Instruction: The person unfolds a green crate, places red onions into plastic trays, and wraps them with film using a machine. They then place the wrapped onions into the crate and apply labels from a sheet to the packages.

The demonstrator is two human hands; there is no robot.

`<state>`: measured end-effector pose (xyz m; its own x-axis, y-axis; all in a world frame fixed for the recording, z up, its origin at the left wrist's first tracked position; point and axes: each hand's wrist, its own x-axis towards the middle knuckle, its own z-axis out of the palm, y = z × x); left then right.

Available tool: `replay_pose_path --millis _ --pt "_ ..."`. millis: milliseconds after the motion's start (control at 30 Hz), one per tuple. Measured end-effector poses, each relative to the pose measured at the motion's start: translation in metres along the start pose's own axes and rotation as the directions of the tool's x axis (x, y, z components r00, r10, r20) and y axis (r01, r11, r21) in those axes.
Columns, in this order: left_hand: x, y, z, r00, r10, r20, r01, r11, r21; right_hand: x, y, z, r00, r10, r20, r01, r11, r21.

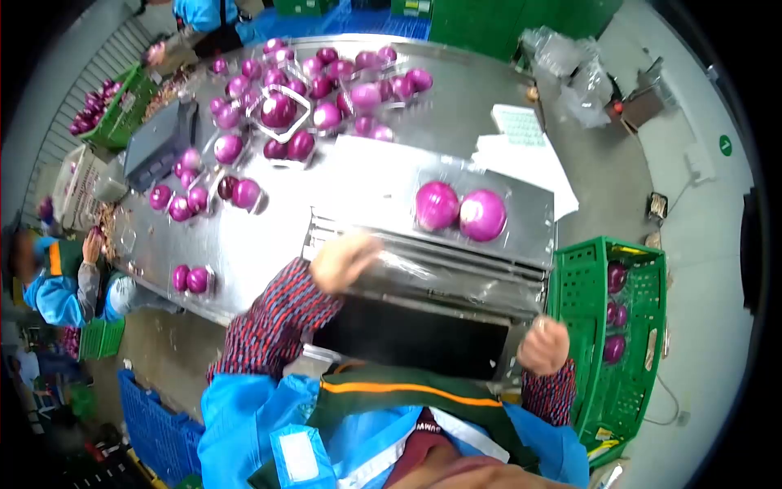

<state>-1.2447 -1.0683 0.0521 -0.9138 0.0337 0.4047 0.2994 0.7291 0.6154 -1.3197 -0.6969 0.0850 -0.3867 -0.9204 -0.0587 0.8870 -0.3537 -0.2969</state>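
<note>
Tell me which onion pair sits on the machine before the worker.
The onion pair on the machine's metal top, just beyond the clear film; other pairs lie on the table.

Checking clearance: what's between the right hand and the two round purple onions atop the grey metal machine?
Head view: clear plastic film and silver metal bars.

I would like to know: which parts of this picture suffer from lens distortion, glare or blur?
Head view: the metal table's far edge curves, and the corners are black; head view: glare whitens part of the tabletop, and clear film shows bright streaks; head view: the left hand and right hand look soft.
</note>
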Motion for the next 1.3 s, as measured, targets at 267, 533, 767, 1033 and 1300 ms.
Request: replay_pose_path --millis 267,533,767,1033,1300 --pt "0.115 0.066 -0.073 0.920 -0.221 -0.322 -0.056 0.741 -0.670 0.096 -0.103 0.064 0.739 -0.625 0.251 0.667 0.625 -0.407" --pt "0.144 -0.146 0.099 0.999 -0.004 0.054 0.012 0.989 -0.148 0.206 -0.129 -0.103 0.950 -0.221 -0.219 -0.152 0.283 -0.947" --pt "0.122 -0.075 0.033 0.759 -0.066 0.648 0.556 0.584 -0.591 0.173 -0.102 -0.045 0.918 -0.054 -0.392 -0.255 0.678 -0.690" --pt "0.124 -0.067 0.024 0.738 -0.171 0.652 0.456 0.840 -0.295 0.152 -0.085 -0.007 0.880 0.003 -0.475 -0.435 0.408 -0.803" --pt "0.071 0.034 -0.037 0.583 -0.323 0.746 0.725 0.621 -0.298 0.105 -0.040 0.028 0.931 -0.179 -0.320 -0.212 0.450 -0.868"
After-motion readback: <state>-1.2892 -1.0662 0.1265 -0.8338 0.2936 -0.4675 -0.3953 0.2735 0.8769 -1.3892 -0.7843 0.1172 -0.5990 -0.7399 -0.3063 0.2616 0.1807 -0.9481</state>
